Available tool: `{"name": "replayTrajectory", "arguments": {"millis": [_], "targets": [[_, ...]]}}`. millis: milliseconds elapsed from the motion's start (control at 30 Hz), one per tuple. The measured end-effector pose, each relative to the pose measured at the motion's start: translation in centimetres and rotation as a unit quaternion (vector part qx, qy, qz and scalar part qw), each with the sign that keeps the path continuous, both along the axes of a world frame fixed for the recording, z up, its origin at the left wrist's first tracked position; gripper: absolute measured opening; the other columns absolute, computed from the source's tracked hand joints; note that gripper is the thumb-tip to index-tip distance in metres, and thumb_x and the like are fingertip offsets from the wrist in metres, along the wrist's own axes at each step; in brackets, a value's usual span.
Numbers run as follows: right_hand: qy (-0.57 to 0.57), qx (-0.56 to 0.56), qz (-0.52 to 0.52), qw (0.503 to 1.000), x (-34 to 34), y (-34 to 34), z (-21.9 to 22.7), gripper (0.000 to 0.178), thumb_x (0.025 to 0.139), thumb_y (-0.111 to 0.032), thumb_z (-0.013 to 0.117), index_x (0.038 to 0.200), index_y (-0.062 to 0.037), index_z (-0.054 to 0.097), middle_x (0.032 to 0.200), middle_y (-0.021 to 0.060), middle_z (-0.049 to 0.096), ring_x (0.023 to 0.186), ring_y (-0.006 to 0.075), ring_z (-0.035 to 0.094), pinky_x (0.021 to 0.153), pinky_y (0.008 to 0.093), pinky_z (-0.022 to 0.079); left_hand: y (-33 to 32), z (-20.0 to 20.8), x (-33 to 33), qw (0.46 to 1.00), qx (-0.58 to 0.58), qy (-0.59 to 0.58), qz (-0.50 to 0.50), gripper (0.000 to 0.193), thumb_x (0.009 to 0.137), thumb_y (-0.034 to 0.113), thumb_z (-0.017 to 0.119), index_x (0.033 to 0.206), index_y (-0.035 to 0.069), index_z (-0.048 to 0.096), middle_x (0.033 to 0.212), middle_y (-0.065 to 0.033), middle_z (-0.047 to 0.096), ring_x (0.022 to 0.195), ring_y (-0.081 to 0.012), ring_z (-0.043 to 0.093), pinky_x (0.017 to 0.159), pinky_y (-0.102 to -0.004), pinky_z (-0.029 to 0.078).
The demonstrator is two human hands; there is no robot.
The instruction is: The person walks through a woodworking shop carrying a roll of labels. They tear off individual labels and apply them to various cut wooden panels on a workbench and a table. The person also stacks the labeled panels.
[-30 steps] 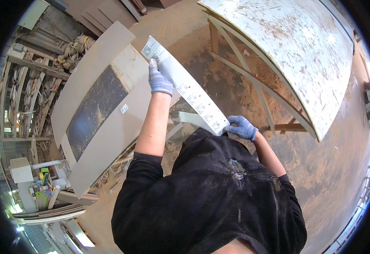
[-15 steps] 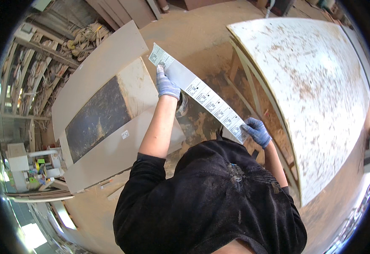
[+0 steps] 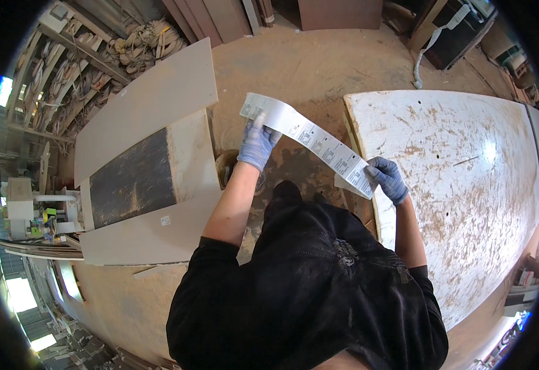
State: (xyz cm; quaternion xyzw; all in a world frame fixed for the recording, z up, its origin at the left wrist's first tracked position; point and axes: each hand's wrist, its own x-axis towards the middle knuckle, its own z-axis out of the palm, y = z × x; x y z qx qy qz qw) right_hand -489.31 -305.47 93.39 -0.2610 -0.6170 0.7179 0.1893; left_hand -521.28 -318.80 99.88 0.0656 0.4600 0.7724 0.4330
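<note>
Obs.: I hold a long white strip of printed labels (image 3: 309,137) stretched between both hands, in the air above the sawdust floor (image 3: 318,61). My left hand (image 3: 257,145), in a blue glove, has its fingers pinched on the far end of the strip, arm reaching forward. My right hand (image 3: 387,179), also blue-gloved, has its fingers closed on the near end, just beside the edge of the big white, scuffed counter (image 3: 466,172) on my right. The strip runs diagonally, upper left to lower right, nearly taut, printed side up toward me.

Surroundings: to my left, pale boards (image 3: 152,98) lie stacked on the floor, the upper one with a dark rectangular panel (image 3: 132,182) on it. Racks of timber offcuts (image 3: 66,80) stand further left. A small round object sits on the floor just beyond my left forearm; I cannot tell what it is.

Step in hand, as I judge it: reading along the strip, both ends gripped.

Next move, judgement only: picking out one label would call for one hand to slide along the strip while the other keeps tension, fingers staying off the print.
</note>
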Motion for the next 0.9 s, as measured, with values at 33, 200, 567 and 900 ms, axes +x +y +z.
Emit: {"name": "replayTrajectory", "arguments": {"millis": [33, 200, 567, 900], "targets": [[0.001, -0.002, 0.006, 1.0, -1.2, 2.0, -0.3, 0.014, 0.087, -0.016, 0.059, 0.083, -0.0027, 0.061, 0.071, -0.0036, 0.057, 0.067, 0.0045, 0.05, 0.061, 0.021, 0.044, 1.5, -0.9, -0.8, 1.0, 0.007, -0.007, -0.006, 0.023, 0.083, 0.018, 0.062, 0.104, 0.014, 0.056, 0.093, 0.0003, 0.061, 0.082, -0.0129, 0.062, 0.062, -0.0287, 0.057], [0.022, 0.024, 0.018, 0.999, -9.8, 12.9, -1.2, 0.012, 0.086, -0.014, 0.06, 0.084, -0.003, 0.061, 0.074, -0.0033, 0.058, 0.068, 0.005, 0.05, 0.063, 0.0211, 0.044, 11.9, -2.7, -11.0, 0.99, 0.109, -0.093, -0.007, 0.019, 0.084, 0.014, 0.06, 0.102, 0.013, 0.056, 0.089, 0.0013, 0.062, 0.074, -0.0101, 0.06, 0.06, -0.0286, 0.056], [0.064, 0.01, -0.014, 0.998, -36.5, 40.0, 3.8, 0.014, 0.085, -0.016, 0.062, 0.076, -0.0051, 0.059, 0.067, -0.0047, 0.055, 0.063, 0.0039, 0.049, 0.057, 0.0202, 0.042, 41.8, 3.8, -38.8, 0.978, -0.084, 0.137, -0.134, 0.027, 0.085, 0.027, 0.056, 0.11, 0.018, 0.052, 0.089, 0.0034, 0.059, 0.074, -0.0082, 0.057, 0.063, -0.0261, 0.052], [0.073, -0.003, -0.15, 0.986, -43.3, 67.1, 1.6, 0.037, 0.081, -0.012, 0.065, 0.114, -0.0027, 0.052, 0.11, 0.0049, 0.055, 0.106, 0.0134, 0.048, 0.093, 0.0302, 0.037, 79.2, 2.4, -42.7, 0.935, -0.041, -0.142, -0.322, 0.021, 0.086, 0.019, 0.056, 0.106, 0.014, 0.055, 0.092, -0.0027, 0.062, 0.074, -0.0135, 0.06, 0.053, -0.0255, 0.053]]}}
